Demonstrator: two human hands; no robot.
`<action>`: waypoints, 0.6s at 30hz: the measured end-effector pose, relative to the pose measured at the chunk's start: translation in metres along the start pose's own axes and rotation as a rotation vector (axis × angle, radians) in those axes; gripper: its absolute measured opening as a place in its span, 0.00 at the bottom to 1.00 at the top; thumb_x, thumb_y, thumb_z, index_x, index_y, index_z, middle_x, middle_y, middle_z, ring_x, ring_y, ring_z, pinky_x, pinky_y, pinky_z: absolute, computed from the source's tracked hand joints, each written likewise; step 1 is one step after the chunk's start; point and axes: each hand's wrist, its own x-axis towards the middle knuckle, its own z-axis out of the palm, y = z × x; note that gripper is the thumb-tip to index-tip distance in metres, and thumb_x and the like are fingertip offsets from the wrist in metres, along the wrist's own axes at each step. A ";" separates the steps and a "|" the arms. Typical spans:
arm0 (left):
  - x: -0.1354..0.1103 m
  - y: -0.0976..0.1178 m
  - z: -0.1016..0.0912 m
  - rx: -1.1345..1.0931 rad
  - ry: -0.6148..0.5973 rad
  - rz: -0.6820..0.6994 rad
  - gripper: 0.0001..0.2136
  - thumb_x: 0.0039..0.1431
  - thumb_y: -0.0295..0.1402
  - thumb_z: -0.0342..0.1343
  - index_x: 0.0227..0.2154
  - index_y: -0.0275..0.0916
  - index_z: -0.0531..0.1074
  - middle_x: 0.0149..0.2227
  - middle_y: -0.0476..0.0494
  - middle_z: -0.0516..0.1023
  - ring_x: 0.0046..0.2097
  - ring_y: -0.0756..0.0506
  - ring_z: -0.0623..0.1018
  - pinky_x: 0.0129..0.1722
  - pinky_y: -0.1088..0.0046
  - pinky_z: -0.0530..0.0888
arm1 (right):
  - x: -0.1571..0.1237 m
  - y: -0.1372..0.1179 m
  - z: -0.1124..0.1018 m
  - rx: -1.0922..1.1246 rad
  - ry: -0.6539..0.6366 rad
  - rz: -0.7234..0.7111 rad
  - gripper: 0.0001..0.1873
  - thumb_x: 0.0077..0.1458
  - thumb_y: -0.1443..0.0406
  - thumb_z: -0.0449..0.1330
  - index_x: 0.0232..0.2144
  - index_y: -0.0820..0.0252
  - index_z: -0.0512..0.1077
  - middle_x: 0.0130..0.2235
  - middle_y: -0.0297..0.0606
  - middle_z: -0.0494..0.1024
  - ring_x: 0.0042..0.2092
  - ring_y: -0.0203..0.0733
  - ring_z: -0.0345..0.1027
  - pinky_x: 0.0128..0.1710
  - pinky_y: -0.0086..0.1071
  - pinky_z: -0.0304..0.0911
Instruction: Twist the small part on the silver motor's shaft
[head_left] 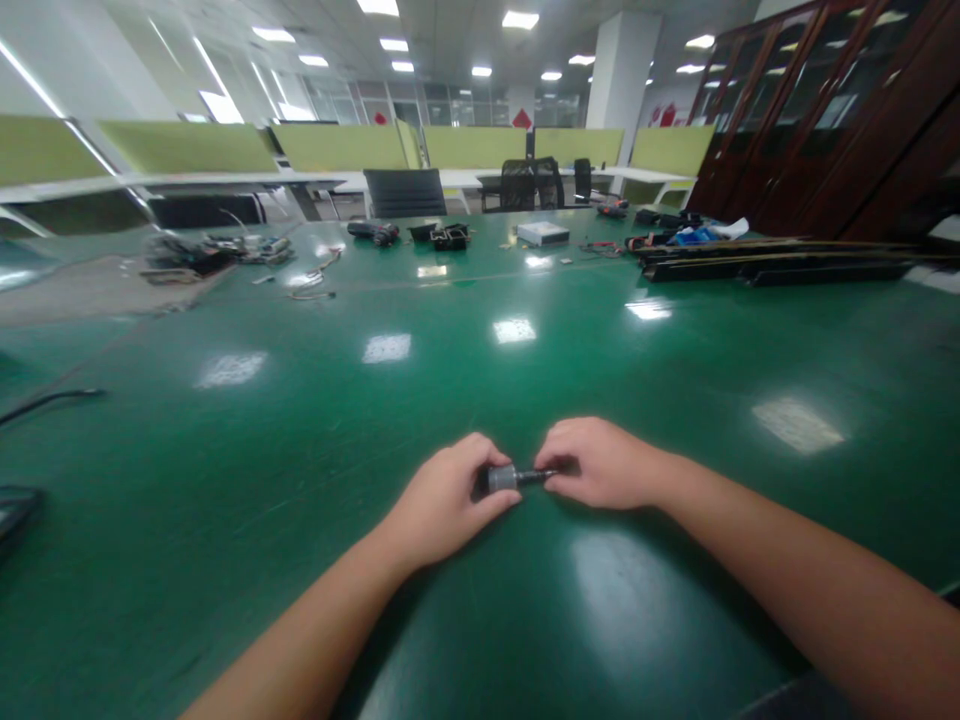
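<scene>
Both of my hands rest on the glossy green table (480, 380), close to its near edge. My left hand (442, 500) is closed around a small grey cylindrical part (502, 477). A thin dark shaft (536, 476) sticks out of that part to the right. My right hand (596, 463) pinches the far end of this shaft with its fingertips. The two hands nearly touch, with the part bridging the gap between them. Most of the part is hidden inside my left fingers.
Long black rails (780, 262) lie at the far right. A white box (543, 233), black tools (448, 236) and a pile of cables and parts (217, 252) sit at the far side. A dark cable (45, 400) and a dark object (15, 510) lie at the left edge.
</scene>
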 end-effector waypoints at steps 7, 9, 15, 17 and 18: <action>-0.002 -0.002 0.000 -0.007 0.002 0.009 0.10 0.58 0.38 0.63 0.41 0.41 0.74 0.36 0.48 0.75 0.34 0.46 0.74 0.34 0.71 0.68 | -0.009 0.005 -0.016 -0.012 -0.085 0.113 0.07 0.53 0.68 0.64 0.36 0.58 0.80 0.35 0.36 0.80 0.37 0.39 0.71 0.38 0.31 0.62; -0.002 -0.003 -0.001 -0.005 0.001 0.007 0.10 0.58 0.39 0.63 0.40 0.41 0.74 0.36 0.48 0.76 0.34 0.46 0.74 0.34 0.70 0.68 | -0.011 0.008 -0.022 -0.006 -0.123 0.177 0.07 0.52 0.68 0.64 0.35 0.58 0.80 0.33 0.36 0.80 0.34 0.38 0.70 0.34 0.30 0.61; -0.003 -0.002 -0.001 -0.006 -0.002 0.006 0.11 0.58 0.39 0.63 0.41 0.41 0.74 0.36 0.48 0.76 0.34 0.46 0.74 0.34 0.70 0.68 | -0.011 0.012 -0.024 0.054 -0.132 0.197 0.07 0.52 0.67 0.64 0.35 0.58 0.81 0.33 0.35 0.79 0.33 0.37 0.70 0.33 0.29 0.61; -0.002 -0.001 0.000 -0.006 -0.003 0.006 0.11 0.58 0.39 0.63 0.41 0.41 0.74 0.36 0.48 0.76 0.34 0.46 0.74 0.34 0.71 0.68 | -0.010 0.011 -0.021 0.066 -0.128 0.175 0.07 0.53 0.67 0.64 0.36 0.58 0.81 0.33 0.35 0.79 0.33 0.36 0.70 0.33 0.29 0.61; -0.002 -0.001 0.000 -0.007 -0.003 0.005 0.11 0.58 0.39 0.63 0.41 0.41 0.74 0.36 0.48 0.76 0.34 0.46 0.74 0.34 0.71 0.68 | -0.009 0.010 -0.020 0.063 -0.126 0.166 0.07 0.53 0.67 0.64 0.36 0.58 0.80 0.33 0.35 0.79 0.34 0.37 0.70 0.34 0.29 0.61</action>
